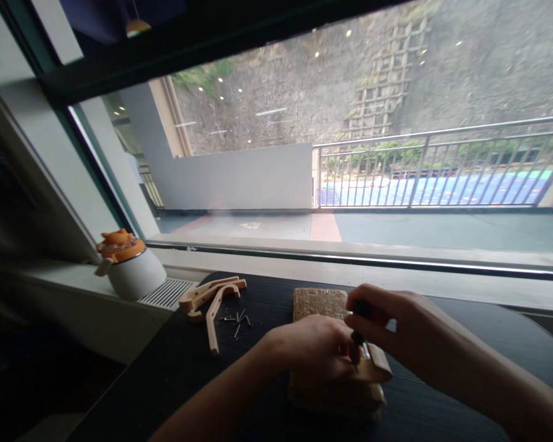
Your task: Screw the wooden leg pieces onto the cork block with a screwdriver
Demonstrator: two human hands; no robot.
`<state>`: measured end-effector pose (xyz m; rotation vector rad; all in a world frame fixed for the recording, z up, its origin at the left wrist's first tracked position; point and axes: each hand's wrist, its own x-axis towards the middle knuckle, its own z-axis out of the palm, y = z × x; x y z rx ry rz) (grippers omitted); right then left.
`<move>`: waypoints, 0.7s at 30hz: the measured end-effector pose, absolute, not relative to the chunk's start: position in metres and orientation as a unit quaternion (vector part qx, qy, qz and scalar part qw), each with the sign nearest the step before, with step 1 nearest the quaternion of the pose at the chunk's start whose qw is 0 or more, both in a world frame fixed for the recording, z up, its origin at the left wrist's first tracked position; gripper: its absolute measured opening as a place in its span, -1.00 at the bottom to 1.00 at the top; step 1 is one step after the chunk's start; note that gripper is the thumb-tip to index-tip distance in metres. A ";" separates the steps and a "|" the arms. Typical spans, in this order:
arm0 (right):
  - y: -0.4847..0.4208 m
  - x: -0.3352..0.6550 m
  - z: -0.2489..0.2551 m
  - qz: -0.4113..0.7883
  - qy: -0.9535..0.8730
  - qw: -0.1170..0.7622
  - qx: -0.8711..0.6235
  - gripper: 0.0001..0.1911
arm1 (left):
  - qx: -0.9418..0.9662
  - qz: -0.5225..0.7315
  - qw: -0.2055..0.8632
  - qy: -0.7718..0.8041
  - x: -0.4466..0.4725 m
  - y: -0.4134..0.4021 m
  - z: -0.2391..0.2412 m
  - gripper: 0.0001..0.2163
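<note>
My left hand [314, 354] is closed over a wooden piece [376, 366] that rests on a woven mat [316, 302] on the black table. My right hand [387, 325] grips a screwdriver [357, 336] with a dark and red handle, its tip pointing down at the wooden piece between both hands. To the left lie curved wooden parts [211, 298] and several small dark screws [237, 320].
A white pot with an orange cat-shaped lid [129, 264] stands on the window sill at the left, beside a vent grille [168, 293]. A large window runs behind the black table [203, 380]; outside are a balcony and a metal railing [435, 166].
</note>
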<state>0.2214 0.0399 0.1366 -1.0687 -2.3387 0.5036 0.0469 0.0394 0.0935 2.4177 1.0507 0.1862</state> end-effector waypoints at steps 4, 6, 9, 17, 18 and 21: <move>0.037 0.225 0.138 0.197 -0.870 0.222 -0.394 -0.71 | 0.890 0.071 0.235 0.385 0.046 0.040 0.092 -0.88; 0.035 0.228 0.139 0.205 -0.872 0.236 -0.377 -0.65 | 0.891 0.075 0.234 0.382 0.045 0.040 0.091 -0.91; 0.032 0.231 0.142 0.226 -0.876 0.244 -0.349 -0.67 | 0.893 0.092 0.236 0.372 0.045 0.040 0.089 -0.94; 0.037 0.231 0.139 0.219 -0.876 0.243 -0.355 -0.68 | 0.895 0.113 0.245 0.356 0.045 0.041 0.090 -0.96; 0.039 0.231 0.137 0.210 -0.875 0.246 -0.360 -0.68 | 0.896 0.112 0.245 0.354 0.045 0.041 0.090 -0.96; 0.044 0.230 0.134 0.184 -0.877 0.250 -0.367 -0.69 | 0.897 0.108 0.244 0.354 0.046 0.041 0.090 -0.96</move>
